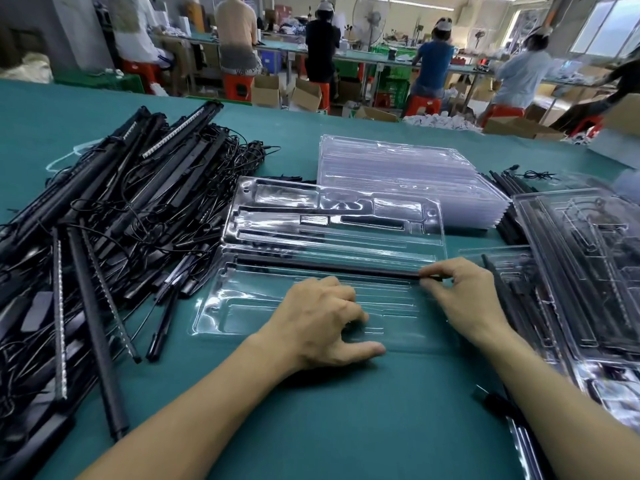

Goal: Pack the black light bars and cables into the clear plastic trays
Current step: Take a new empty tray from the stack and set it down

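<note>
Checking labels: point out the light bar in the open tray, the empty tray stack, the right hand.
light bar (329, 267), head view, middle of its length.
empty tray stack (391, 164), head view, top tray's surface.
right hand (464, 299), head view, back of the hand.

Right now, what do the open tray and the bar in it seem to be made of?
The tray looks like thin clear plastic, glossy: glare, and the green table shows through. The light bar looks matte black, plastic or coated metal; unclear which.
</note>
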Tool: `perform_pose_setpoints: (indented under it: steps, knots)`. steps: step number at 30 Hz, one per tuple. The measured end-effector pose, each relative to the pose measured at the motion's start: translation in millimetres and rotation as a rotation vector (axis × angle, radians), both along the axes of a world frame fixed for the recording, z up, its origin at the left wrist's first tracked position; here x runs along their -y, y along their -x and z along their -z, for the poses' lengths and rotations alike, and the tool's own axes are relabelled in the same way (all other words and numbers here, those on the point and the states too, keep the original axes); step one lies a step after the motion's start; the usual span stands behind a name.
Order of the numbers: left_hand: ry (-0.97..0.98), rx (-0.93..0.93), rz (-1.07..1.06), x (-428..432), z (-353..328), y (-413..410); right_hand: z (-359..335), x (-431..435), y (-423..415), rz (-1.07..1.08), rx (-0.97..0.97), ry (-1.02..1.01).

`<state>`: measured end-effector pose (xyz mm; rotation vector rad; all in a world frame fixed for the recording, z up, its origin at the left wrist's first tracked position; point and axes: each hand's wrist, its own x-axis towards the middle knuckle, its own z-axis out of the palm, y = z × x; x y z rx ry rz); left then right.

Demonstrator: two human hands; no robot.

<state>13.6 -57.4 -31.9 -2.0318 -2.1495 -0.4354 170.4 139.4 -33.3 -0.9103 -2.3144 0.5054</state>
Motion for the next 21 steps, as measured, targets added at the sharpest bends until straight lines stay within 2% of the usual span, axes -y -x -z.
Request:
perform_pose_setpoints:
  steps: [4,6,8,13,17,19,21]
  knots:
    - [-0.171,0.026,-0.226,-3,-2,3,1,8,0,0.039,0.205,-0.164]
    - [-0.022,0.028,-0.425,-3,-3,9,1,11,0,0.041,0.253,-0.220]
    - [0.161,0.070,-0.520,-2,1,16,0,13,1,0.036,0.301,-0.236]
    - [0.286,0.131,-0.482,-1,10,18,-4,18,3,0.063,0.406,-0.207]
    - [0.257,0.184,-0.497,0,1,19,-14,30,6,0.146,0.669,-0.334]
    - [0.187,0.220,-0.519,0,-3,22,-23,42,9,0.043,0.674,-0.362]
    - [0.103,0.208,-0.543,1,-4,24,-34,63,14,-0.209,0.622,-0.235]
